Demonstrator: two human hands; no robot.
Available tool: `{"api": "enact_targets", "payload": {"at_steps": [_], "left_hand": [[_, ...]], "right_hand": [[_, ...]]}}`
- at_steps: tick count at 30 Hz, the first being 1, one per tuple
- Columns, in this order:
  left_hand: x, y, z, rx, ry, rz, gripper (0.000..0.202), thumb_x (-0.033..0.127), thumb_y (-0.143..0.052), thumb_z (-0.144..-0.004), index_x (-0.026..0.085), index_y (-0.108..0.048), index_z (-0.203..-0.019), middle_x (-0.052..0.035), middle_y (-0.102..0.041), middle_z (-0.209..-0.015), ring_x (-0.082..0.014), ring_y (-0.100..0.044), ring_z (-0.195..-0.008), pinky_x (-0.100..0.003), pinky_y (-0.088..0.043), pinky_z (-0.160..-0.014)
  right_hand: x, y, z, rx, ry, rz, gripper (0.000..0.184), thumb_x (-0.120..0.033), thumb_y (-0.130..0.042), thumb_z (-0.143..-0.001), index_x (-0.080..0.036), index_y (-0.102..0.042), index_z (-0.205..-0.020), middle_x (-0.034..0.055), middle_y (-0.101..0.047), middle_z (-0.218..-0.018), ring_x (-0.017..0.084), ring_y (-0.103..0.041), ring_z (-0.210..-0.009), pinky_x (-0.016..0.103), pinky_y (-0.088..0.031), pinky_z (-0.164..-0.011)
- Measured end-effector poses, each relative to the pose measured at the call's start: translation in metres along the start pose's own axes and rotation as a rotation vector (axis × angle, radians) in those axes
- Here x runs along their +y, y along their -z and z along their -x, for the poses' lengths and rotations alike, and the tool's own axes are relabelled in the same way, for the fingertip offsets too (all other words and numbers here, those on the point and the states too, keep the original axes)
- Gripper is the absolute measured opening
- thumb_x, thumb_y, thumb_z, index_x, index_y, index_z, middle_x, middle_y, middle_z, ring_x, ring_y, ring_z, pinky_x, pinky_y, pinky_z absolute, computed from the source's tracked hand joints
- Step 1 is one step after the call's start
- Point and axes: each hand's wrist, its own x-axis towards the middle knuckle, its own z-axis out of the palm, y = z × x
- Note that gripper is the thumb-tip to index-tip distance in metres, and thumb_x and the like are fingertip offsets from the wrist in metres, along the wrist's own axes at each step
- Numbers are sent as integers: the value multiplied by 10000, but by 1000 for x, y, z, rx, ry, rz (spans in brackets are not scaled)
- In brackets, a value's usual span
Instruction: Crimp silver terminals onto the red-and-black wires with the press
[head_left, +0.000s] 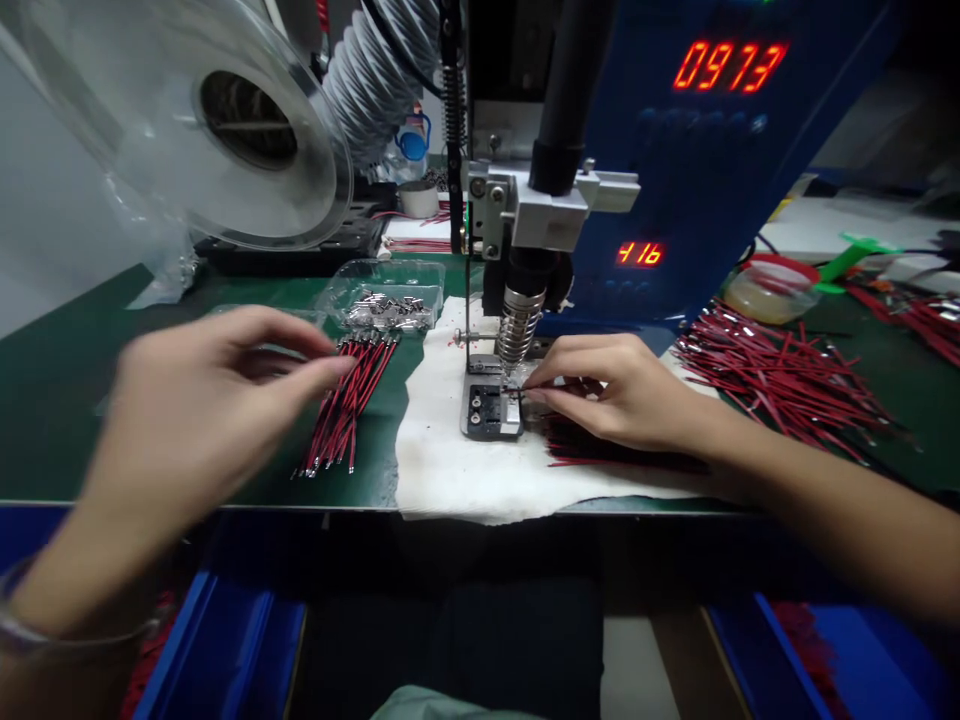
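My right hand (619, 390) pinches a thin dark wire (534, 388) between thumb and fingertips. The wire's end lies at the small metal-and-black fixture (491, 405), under the spring-wrapped tip of the soldering machine (521, 325). To the left, my left hand (217, 390) hovers with thumb and forefinger tips close together, slightly blurred; whether anything is between them is hidden. Just beyond those tips, a bundle of red and black wires (349, 410) with silvery ends lies on the green table. Another row of wires (592, 448) sits partly hidden below my right hand.
Small metal parts fill a clear plastic tray (390, 305) behind the left bundle. White paper (457, 475) lies beneath the fixture. A large wire pile (780, 370) spreads at right, near a round tub (772, 288). A clear fume hood (225, 120) overhangs the left side.
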Motion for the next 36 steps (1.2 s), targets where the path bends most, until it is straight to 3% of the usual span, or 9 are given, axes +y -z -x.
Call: {"api": "enact_targets", "payload": {"at_steps": [3, 7, 10, 15, 19, 23, 27, 30, 36], "left_hand": [[22, -32, 5, -149, -109, 95, 176, 377, -696, -737, 208, -689, -785, 15, -680, -703, -138, -592, -600, -228, -412, -551], [22, -56, 2, -276, -191, 107, 135, 336, -650, -775, 214, -699, -805, -5, -708, -767, -145, -615, -613, -240, -426, -557], [17, -56, 1, -342, -231, 78, 109, 288, -647, -766, 219, -709, -823, -9, -714, -793, -156, -626, -647, -244, -441, -592], [14, -50, -2, -338, -297, -66, 200, 316, -610, -787, 210, -711, -922, -40, -715, -889, -199, -636, -740, -290, -447, -688], [14, -52, -8, -463, -400, -165, 200, 304, -544, -833, 221, -706, -913, -29, -691, -962, -207, -627, -836, -301, -426, -724], [14, -56, -10, -506, -434, -185, 190, 294, -525, -850, 214, -688, -906, -32, -670, -958, -199, -614, -850, -296, -414, -730], [14, -57, -7, -486, -400, -168, 216, 348, -517, -868, 194, -668, -872, -48, -668, -923, -208, -615, -828, -296, -407, -696], [18, -57, 1, -404, -350, -121, 219, 368, -526, -871, 202, -667, -874, -42, -688, -880, -211, -623, -793, -306, -410, -692], [43, -65, 22, -178, -118, 374, 161, 349, -620, -832, 220, -709, -871, -7, -715, -859, -157, -628, -695, -257, -461, -632]], "right_hand": [[0, 0, 0, 2, 19, -7, 157, -160, -560, -870, -125, -703, -924, 72, -671, -861, 143, -619, -757, 256, -465, -680], [0, -1, 0, -15, 22, 0, 168, -159, -544, -879, -121, -698, -932, 82, -673, -866, 150, -623, -758, 263, -470, -681], [-1, -1, 0, -10, 26, 14, 171, -177, -536, -889, -131, -695, -929, 84, -682, -866, 156, -626, -761, 264, -471, -679], [0, -1, 0, 18, 10, 20, 164, -190, -552, -884, -132, -682, -967, 66, -712, -879, 133, -629, -733, 233, -465, -676], [0, -1, 0, -2, 7, 38, 150, -162, -555, -871, -126, -682, -940, 57, -712, -865, 130, -626, -727, 225, -450, -665], [0, -3, 1, -4, -34, 64, 164, -208, -548, -891, -138, -678, -960, 56, -704, -892, 136, -617, -733, 237, -437, -667], [-1, -5, 1, 3, -41, 49, 163, -235, -546, -901, -141, -670, -949, 53, -695, -877, 136, -611, -733, 237, -431, -671], [-3, -6, 0, 26, -48, 52, 148, -237, -552, -897, -138, -661, -917, 50, -687, -852, 130, -600, -710, 234, -425, -657], [-5, -8, 1, 64, -76, 55, 133, -232, -554, -889, -144, -654, -902, 44, -687, -836, 129, -593, -699, 233, -414, -648]]}}
